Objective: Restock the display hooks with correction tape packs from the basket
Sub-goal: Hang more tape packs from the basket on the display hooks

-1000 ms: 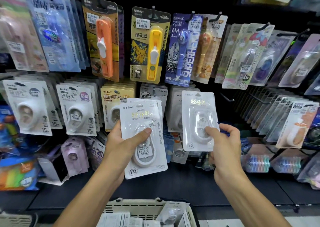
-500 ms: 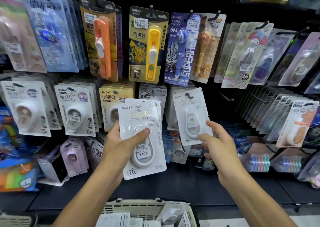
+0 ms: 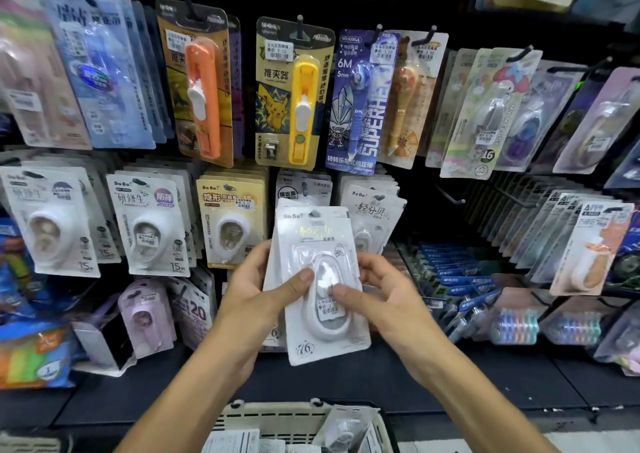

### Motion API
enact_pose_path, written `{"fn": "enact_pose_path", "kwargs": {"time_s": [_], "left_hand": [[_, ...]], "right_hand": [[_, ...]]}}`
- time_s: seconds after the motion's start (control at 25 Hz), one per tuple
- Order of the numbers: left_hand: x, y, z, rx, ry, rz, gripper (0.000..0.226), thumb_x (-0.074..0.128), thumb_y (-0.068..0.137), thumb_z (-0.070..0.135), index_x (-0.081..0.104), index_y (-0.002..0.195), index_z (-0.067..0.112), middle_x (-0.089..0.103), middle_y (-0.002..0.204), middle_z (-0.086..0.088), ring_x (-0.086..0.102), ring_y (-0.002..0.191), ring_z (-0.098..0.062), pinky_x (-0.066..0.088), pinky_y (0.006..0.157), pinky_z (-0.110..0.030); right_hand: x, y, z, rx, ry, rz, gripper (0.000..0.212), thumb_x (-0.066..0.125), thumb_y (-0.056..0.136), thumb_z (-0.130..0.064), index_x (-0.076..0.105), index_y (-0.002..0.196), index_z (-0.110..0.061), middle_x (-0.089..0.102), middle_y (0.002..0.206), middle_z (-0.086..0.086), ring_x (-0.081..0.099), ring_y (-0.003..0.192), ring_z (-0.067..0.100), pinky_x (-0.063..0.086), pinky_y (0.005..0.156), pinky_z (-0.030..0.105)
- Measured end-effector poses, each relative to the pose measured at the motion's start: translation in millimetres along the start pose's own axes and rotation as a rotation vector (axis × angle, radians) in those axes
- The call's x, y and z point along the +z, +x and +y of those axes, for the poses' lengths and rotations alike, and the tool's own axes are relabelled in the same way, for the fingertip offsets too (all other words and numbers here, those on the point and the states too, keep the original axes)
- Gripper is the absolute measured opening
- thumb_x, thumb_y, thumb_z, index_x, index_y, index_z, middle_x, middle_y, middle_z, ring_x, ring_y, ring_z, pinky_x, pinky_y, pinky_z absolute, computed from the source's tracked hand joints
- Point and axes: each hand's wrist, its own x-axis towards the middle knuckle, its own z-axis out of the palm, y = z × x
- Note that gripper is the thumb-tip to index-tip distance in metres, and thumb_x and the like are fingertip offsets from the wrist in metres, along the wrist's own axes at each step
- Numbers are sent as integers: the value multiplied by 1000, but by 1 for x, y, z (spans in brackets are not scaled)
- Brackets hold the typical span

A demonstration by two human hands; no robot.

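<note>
At centre frame, in front of the display, both hands hold a small stack of correction tape packs (image 3: 322, 279). Each pack is a white card with a clear blister over an oval white dispenser; the front one carries a price sticker on the blister and a "76" mark at its lower left corner (the printed title is washed out by glare). The left hand (image 3: 256, 300) grips the stack's left edge, thumb pressed on the blister. The right hand (image 3: 381, 296) closes on the right edge, thumb also on the blister. Matching packs (image 3: 375, 217) hang on a hook just behind, to the right. Near the bottom edge, the beige basket (image 3: 270, 418) holds more packs.
</note>
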Motion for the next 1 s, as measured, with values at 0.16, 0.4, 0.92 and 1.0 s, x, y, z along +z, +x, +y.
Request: {"fn": "enact_pose_path", "kwargs": {"time_s": [0.16, 0.4, 0.92, 1.0], "left_hand": [[0, 2, 0, 45, 25, 87, 55, 85, 62, 32, 71, 115, 26, 79, 108, 1, 77, 99, -20, 63, 77, -34], [-14, 8, 6, -1, -16, 196, 43, 81, 69, 28, 73, 112, 27, 80, 107, -1, 76, 98, -25, 55, 96, -53], [-18, 10, 5, -5, -25, 196, 36, 81, 68, 27, 76, 103, 32, 80, 107, -1, 77, 95, -23, 56, 89, -46], [-17, 9, 4, -20, -14, 186, 36, 81, 69, 27, 76, 104, 33, 80, 108, -1, 77, 96, -23, 57, 88, -46]], "right_hand": [[4, 3, 2, -43, 52, 133, 61, 86, 72, -30, 58, 126, -25, 77, 111, 2, 76, 97, 21, 60, 70, 26], [-34, 12, -3, -73, -84, 469, 19, 71, 93, -25, 65, 101, -41, 77, 103, -4, 73, 82, 12, 53, 67, 29], [-39, 45, 20, -31, -398, 447, 15, 65, 97, -34, 54, 104, -39, 59, 116, -17, 63, 77, -2, 47, 46, 15], [-42, 61, 25, -30, -494, 421, 17, 62, 98, -33, 47, 107, -37, 56, 109, -20, 59, 67, 2, 50, 48, 18]]}}
